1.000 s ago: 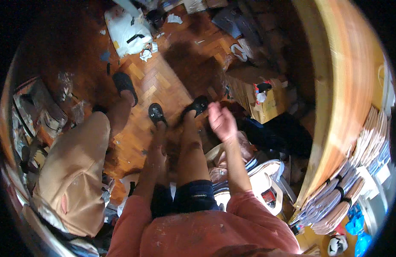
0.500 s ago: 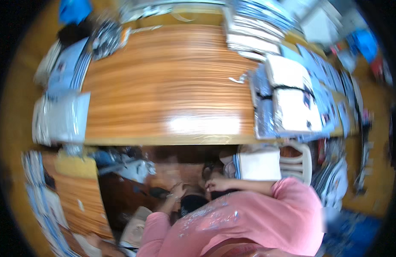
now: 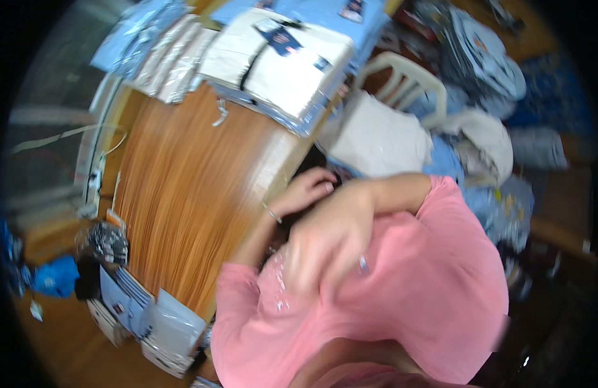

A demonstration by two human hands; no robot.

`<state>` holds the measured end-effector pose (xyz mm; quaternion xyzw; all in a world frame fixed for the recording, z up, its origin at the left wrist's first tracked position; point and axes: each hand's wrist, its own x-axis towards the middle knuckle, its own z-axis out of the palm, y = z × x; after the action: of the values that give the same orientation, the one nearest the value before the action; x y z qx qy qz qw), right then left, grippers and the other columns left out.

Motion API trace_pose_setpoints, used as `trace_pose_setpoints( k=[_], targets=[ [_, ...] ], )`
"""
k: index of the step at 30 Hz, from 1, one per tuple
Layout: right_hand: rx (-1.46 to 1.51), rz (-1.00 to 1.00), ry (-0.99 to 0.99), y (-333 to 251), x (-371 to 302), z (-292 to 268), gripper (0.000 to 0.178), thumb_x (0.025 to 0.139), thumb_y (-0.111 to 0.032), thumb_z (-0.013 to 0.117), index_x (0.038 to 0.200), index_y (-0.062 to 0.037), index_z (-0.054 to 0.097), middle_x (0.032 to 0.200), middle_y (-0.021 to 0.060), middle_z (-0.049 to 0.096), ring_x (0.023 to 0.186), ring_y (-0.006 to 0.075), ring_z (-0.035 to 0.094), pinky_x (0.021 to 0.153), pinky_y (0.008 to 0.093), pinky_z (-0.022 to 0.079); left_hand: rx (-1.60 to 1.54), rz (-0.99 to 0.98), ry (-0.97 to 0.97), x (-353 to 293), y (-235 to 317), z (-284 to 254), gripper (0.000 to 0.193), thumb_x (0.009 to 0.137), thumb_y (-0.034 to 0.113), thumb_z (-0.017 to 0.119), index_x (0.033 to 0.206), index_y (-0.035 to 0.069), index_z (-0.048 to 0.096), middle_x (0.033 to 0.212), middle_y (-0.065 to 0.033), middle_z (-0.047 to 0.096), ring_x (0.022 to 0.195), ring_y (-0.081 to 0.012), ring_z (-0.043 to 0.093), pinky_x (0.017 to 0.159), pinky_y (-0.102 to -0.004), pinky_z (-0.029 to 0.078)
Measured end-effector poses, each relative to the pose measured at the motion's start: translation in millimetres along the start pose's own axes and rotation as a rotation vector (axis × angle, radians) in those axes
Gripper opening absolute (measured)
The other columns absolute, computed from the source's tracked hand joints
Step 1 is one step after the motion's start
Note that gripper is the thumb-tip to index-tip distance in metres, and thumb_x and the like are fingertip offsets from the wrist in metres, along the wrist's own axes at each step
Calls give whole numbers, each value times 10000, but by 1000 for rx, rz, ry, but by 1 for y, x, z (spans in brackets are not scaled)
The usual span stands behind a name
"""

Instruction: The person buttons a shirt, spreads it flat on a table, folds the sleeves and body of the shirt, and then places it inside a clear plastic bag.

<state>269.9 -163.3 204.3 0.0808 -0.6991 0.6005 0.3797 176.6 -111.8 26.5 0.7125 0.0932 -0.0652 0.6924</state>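
My left hand (image 3: 304,192), with a bracelet at the wrist, reaches past the table's front edge towards a stack of folded white cloth (image 3: 380,139) on a plastic chair. Its fingers are partly stretched out, and I see nothing in them. My right hand (image 3: 334,236) hangs in front of my pink top, nearer to me than the left. Motion smears its fingers, so their grip cannot be made out. A wooden table (image 3: 189,187) lies to the left of both hands.
Bagged white garments (image 3: 279,61) with dark tags lie at the table's far right corner, beside light blue packs (image 3: 140,39). A white plastic chair (image 3: 402,74) stands to the right, near piled clothes (image 3: 483,55). More bagged garments (image 3: 173,323) sit at lower left.
The view has swung to the right, so the table now slants on the left. Both hands have come up from low beside the lap; the right hand is now in front of the chest.
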Motion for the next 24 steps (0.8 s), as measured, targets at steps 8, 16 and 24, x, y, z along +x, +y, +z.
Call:
trace_pose_setpoints(
  k=[8,16,24],
  targets=[
    [-3,444,1028,23,-164,57,159,908,-159,543,912,-5,585,869,31,601,828,123,564,736,278,460,100,-174,-471,84,-39,-3,310,898,239,564,1110,15,542,1034,-56,580,981,-132,523,893,-285,415],
    [-334,918,2211,109,-467,93,153,835,-93,555,952,-87,653,841,50,622,743,153,587,637,268,458,525,-4,-362,273,-127,52,208,858,178,565,980,18,616,905,-143,634,810,-247,601,756,-334,466],
    [-1055,1477,1872,136,-561,10,187,779,-40,539,930,-86,640,922,136,600,860,326,599,747,407,487,675,104,88,411,-201,80,201,751,33,592,950,39,619,1014,-158,600,892,-334,586,778,-401,472]
  ],
)
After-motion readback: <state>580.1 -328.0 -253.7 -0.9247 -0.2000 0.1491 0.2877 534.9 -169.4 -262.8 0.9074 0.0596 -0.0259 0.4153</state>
